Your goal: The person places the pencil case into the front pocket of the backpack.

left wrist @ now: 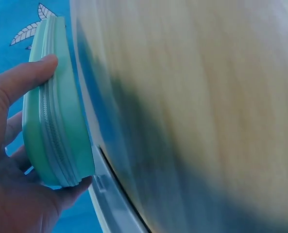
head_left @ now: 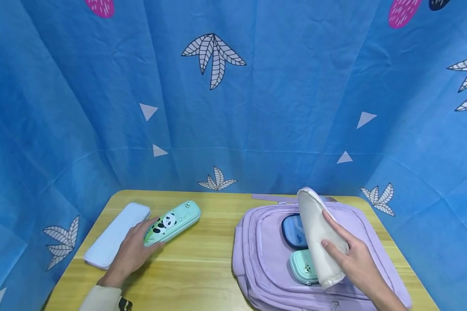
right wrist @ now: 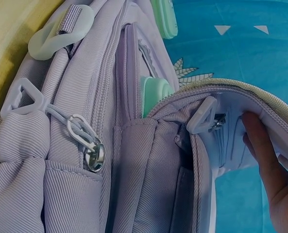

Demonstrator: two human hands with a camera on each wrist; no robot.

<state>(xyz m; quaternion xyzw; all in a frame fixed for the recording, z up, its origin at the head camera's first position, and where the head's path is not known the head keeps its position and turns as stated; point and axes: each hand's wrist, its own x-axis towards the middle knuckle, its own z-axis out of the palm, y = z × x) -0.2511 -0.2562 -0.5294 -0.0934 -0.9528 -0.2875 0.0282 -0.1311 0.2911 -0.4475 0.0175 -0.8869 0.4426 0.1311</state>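
Note:
My left hand (head_left: 134,246) grips a mint-green pencil case (head_left: 175,222) with a panda on its lid, over the left side of the table. In the left wrist view, thumb and fingers wrap around the case's zipped sides (left wrist: 61,107). A lilac backpack (head_left: 253,259) lies on the right. My right hand (head_left: 356,257) holds up its front pocket flap (head_left: 315,233), whose pale side shows in the head view. Beside the flap, a blue case (head_left: 293,231) and a smaller mint-green case (head_left: 301,264) are partly hidden by it.
A pale blue, flat rectangular box (head_left: 118,235) lies by the table's left edge, next to my left hand. Zipper pulls (right wrist: 202,116) and a strap buckle (right wrist: 61,34) hang on the backpack. A blue printed curtain (head_left: 233,129) surrounds the wooden table (head_left: 202,276).

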